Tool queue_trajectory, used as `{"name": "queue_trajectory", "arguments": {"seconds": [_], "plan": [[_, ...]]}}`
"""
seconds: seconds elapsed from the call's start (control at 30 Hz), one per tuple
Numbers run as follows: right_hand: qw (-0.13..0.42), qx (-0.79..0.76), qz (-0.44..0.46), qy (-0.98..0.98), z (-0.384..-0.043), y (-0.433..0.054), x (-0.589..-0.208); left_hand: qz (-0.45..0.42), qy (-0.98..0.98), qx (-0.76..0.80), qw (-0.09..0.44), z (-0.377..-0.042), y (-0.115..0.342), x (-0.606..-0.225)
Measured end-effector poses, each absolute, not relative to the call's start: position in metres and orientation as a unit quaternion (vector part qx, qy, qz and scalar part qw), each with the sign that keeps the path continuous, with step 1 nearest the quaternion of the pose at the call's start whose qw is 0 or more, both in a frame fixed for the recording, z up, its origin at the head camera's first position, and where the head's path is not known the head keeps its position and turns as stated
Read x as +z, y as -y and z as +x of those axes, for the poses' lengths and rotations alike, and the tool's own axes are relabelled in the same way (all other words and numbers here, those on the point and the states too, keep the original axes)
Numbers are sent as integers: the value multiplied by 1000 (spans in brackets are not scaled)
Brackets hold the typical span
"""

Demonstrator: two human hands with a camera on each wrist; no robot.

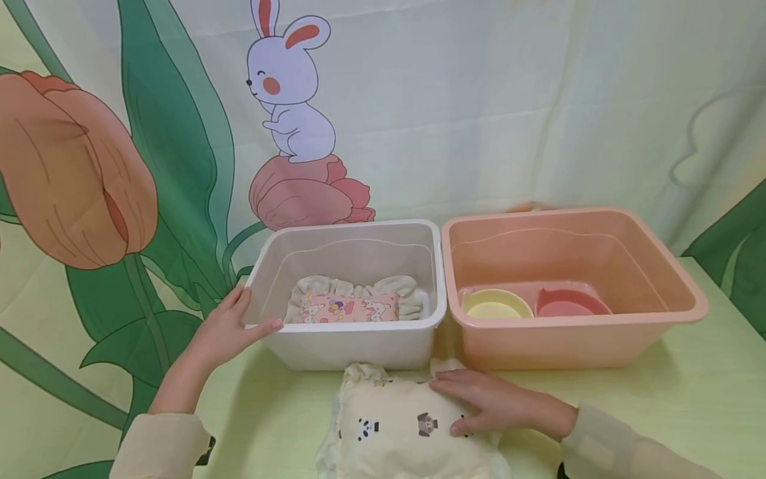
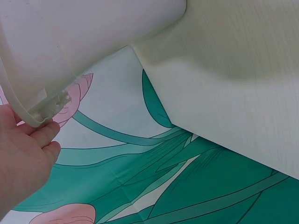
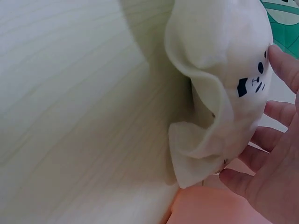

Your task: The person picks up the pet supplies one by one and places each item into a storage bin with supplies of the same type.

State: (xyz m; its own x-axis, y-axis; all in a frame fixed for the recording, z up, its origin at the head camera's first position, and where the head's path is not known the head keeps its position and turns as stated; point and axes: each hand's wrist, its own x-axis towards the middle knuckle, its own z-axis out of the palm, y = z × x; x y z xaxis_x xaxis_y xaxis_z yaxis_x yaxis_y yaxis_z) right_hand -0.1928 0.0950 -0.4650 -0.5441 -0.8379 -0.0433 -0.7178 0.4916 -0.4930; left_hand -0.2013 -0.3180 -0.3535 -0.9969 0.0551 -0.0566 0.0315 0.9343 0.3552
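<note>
In the head view my left hand [image 1: 230,329] holds the left side of a white plastic bin [image 1: 359,342], thumb over its front rim. The left wrist view shows the fingers of that hand [image 2: 28,149] curled at the underside of the bin's rim [image 2: 32,114]. A pink pillow [image 1: 353,308] with printed white animals and a cream ruffled edge lies inside. In front of the bin is a cream ruffled pillow [image 1: 389,452] with small animal faces. My right hand [image 1: 497,402] rests on its right part, fingers spread and fairly straight against the cloth [image 3: 250,98].
To the right of the white bin stands a peach plastic bin [image 1: 556,342], close beside it. It contains a yellow round dish [image 1: 497,306] and a red dish [image 1: 571,303]. Both bins sit on a pale wood-grain table [image 1: 700,399], before a printed curtain [image 1: 479,120].
</note>
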Motion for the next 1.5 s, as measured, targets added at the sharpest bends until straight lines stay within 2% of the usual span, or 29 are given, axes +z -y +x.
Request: {"name": "queue_trajectory", "arguments": {"seconds": [0.2,0.77,1.5], "plan": [[127,-213,-462,-852,-191,-95,-466,22,-983,180,31,-201,319,-355],[148,-202,-443,-861,-190,-92,-466,22,-983,179,34,-203,320,-356],[145,-199,-442,-863,-190,-88,-469,21,-983,182,29,-202,320,-355]]}}
